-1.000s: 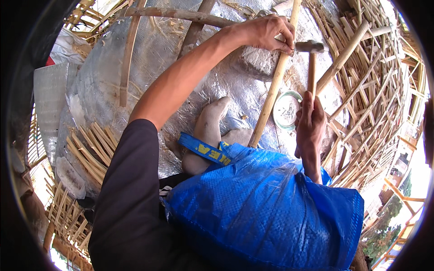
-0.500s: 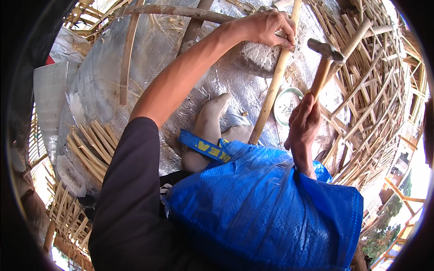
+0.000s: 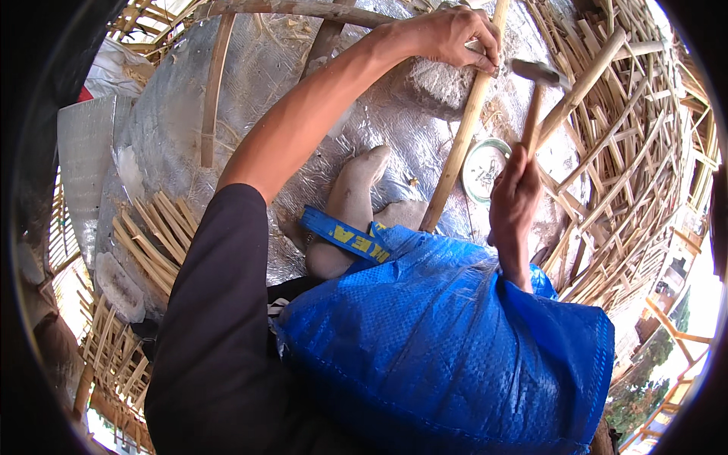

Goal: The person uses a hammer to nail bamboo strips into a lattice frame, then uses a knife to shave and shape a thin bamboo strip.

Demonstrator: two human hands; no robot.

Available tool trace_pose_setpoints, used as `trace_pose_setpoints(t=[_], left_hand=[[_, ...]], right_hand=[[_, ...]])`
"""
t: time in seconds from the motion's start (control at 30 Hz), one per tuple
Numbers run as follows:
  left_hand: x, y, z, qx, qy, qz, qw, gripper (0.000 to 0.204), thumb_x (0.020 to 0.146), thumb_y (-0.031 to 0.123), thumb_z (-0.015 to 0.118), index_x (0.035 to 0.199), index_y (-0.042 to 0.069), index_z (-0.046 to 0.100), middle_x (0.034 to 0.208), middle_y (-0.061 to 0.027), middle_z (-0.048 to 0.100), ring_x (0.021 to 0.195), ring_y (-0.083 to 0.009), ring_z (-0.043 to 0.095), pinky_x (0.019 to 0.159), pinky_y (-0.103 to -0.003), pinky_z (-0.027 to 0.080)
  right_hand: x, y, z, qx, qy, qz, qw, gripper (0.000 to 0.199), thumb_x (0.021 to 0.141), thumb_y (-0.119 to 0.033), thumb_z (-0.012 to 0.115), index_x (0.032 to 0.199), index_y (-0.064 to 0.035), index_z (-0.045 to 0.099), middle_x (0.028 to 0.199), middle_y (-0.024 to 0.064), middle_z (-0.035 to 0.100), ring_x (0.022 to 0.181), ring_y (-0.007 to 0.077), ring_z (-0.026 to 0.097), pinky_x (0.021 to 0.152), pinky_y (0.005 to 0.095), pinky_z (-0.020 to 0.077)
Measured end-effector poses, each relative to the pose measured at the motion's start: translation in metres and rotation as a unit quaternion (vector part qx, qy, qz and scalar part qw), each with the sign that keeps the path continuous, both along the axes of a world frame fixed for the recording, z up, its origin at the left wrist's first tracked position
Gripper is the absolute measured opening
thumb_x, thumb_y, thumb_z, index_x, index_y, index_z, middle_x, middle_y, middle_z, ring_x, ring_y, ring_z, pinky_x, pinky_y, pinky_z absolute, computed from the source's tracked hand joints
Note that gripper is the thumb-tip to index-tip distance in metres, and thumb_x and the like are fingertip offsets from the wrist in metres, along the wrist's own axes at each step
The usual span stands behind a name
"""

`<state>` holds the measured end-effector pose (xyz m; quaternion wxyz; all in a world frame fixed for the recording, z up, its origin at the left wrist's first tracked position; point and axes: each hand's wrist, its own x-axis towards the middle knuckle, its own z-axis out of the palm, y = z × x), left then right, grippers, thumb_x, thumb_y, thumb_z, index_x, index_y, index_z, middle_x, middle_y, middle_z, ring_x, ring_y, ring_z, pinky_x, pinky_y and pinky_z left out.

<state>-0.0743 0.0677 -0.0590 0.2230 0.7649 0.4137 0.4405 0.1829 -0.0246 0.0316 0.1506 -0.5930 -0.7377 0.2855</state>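
Observation:
My left hand (image 3: 464, 36) reaches far forward, with thumb and fingertips pinched at the right edge of a long pale wooden pole (image 3: 458, 155). A small dark thing shows at the fingertips, too small to make out. My right hand (image 3: 516, 193) is closed round the wooden handle of a hammer (image 3: 534, 114). The hammer's metal head stands just right of the pinched fingers, apart from them. The pole runs from the far edge down to the blue woven plastic sheet (image 3: 425, 334) over my lap. Its far part passes beside a rough grey block (image 3: 438, 87).
Right of the pole sits a round green-rimmed dish (image 3: 486, 168) with small bits inside. A woven bamboo wall (image 3: 622, 152) curves along the right. Split bamboo sticks (image 3: 155, 239) lie at left. My foot (image 3: 360, 178) rests on the silvery floor sheet (image 3: 265, 91); wooden bars (image 3: 217, 91) lie across it.
The hammer head has swung left, closer to the pinched fingers, and its handle stands more upright. My left hand has shifted slightly forward and right, still pinching at the pole.

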Motion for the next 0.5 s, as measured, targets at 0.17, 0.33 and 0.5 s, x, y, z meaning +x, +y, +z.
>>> trace_pose_setpoints(t=[0.17, 0.33, 0.5], left_hand=[[0.006, 0.0, 0.011, 0.033, -0.031, -0.031, 0.998, 0.02, 0.08, 0.022, 0.081, 0.09, 0.005, 0.078, 0.093, -0.0096, 0.072, 0.087, -0.0253, 0.066, 0.08, -0.038, 0.053], [-0.002, -0.001, 0.008, -0.023, -0.06, -0.038, 0.997, 0.023, 0.079, 0.023, 0.083, 0.087, 0.002, 0.077, 0.089, -0.0143, 0.07, 0.086, -0.0292, 0.066, 0.077, -0.041, 0.053], [0.005, 0.005, 0.005, 0.01, -0.036, -0.04, 0.998, 0.022, 0.076, 0.023, 0.085, 0.087, 0.006, 0.079, 0.091, -0.0141, 0.071, 0.089, -0.0303, 0.067, 0.079, -0.041, 0.054]], right_hand=[[0.011, -0.014, 0.005, -0.033, 0.113, -0.075, 0.99, 0.044, 0.108, -0.038, 0.04, 0.091, -0.0024, 0.059, 0.056, 0.0029, 0.05, 0.05, 0.011, 0.05, 0.047, 0.0312, 0.0385], [0.008, 0.007, -0.003, -0.091, 0.042, -0.03, 0.994, 0.047, 0.108, -0.04, 0.04, 0.088, -0.0012, 0.057, 0.056, 0.0018, 0.047, 0.045, 0.0103, 0.045, 0.043, 0.0305, 0.0354], [0.01, -0.01, -0.001, 0.001, 0.041, -0.012, 0.999, 0.046, 0.108, -0.04, 0.043, 0.088, 0.0003, 0.056, 0.056, 0.0047, 0.049, 0.046, 0.0104, 0.046, 0.043, 0.0318, 0.0353]])
